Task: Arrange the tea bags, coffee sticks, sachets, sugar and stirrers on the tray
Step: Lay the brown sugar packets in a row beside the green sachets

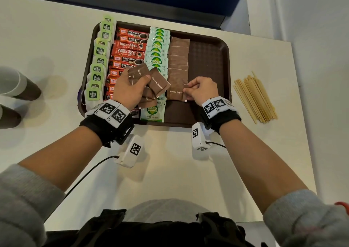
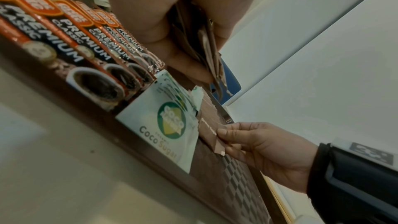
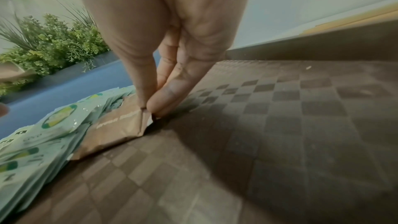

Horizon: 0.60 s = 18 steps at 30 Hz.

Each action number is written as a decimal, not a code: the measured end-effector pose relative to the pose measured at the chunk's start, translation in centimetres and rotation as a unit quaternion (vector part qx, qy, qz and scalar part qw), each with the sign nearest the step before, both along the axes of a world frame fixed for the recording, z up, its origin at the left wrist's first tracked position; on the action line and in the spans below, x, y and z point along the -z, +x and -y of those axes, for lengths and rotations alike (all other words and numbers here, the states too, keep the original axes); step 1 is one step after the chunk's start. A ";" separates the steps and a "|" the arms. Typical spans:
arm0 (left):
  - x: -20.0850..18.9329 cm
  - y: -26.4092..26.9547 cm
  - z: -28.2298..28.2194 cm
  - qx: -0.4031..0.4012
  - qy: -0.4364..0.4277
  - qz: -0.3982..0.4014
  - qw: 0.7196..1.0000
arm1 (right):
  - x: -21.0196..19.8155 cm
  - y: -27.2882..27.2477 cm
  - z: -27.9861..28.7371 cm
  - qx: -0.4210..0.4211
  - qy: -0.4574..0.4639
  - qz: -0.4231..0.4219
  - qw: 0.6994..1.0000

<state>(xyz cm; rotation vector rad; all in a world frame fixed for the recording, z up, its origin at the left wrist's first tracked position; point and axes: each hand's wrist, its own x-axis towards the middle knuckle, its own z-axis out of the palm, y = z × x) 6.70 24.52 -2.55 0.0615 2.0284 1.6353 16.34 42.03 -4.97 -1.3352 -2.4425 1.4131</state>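
The white rectangular table (image 1: 170,171) carries a dark brown plastic tray (image 1: 209,61) with a chequered floor, set in front of me. On the tray, four columns run front to back, left to right: green-tagged tea bags (image 1: 99,61), red and black coffee sticks (image 1: 128,52), pale green coco sugar sachets (image 1: 157,46), and flat brown paper sugar packets (image 1: 178,61). The right part of the tray floor is bare. A bundle of pale wooden stirrers (image 1: 255,97) lies on the table just right of the tray. Two brown paper cups (image 1: 17,88) stand at the table's left edge, well apart from the tray. My left hand (image 1: 130,90) is curled round a fanned stack of brown sugar packets (image 1: 151,82), held above the near ends of the coffee and coco columns. My right hand (image 1: 202,90) pinches the right edge of the nearest brown sugar packet (image 1: 174,93) between thumb and fingertips; that packet lies at the front of the brown column, beside the coco sachets.
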 end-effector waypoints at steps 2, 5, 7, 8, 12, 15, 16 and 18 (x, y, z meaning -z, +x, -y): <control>0.0 0.0 0.0 -0.001 0.003 0.004 1.000 | 0.0 0.0 0.1 0.003 0.003 0.002 1.000; -0.1 0.0 0.0 0.000 0.006 0.006 1.000 | 0.2 0.0 0.1 0.000 0.015 0.012 1.000; -0.1 0.0 0.1 0.000 0.004 0.005 1.000 | 0.3 0.0 0.1 -0.002 0.015 0.017 1.000; -0.1 0.0 0.1 0.003 0.008 0.008 1.000 | 0.2 0.0 0.1 -0.002 0.015 0.018 1.000; 0.2 0.2 0.1 0.016 0.005 0.021 1.000 | -0.1 0.2 0.3 0.004 0.008 0.013 1.000; 0.5 0.2 0.2 0.017 0.003 0.023 1.000 | -0.4 0.4 0.3 0.003 0.024 0.008 1.000; 0.7 0.2 0.2 0.019 0.002 0.023 1.000 | -0.6 0.5 0.2 0.002 0.034 0.005 0.999; 0.7 0.2 0.2 0.022 0.000 0.027 0.999 | -1.1 0.4 0.2 -0.003 0.056 -0.005 0.998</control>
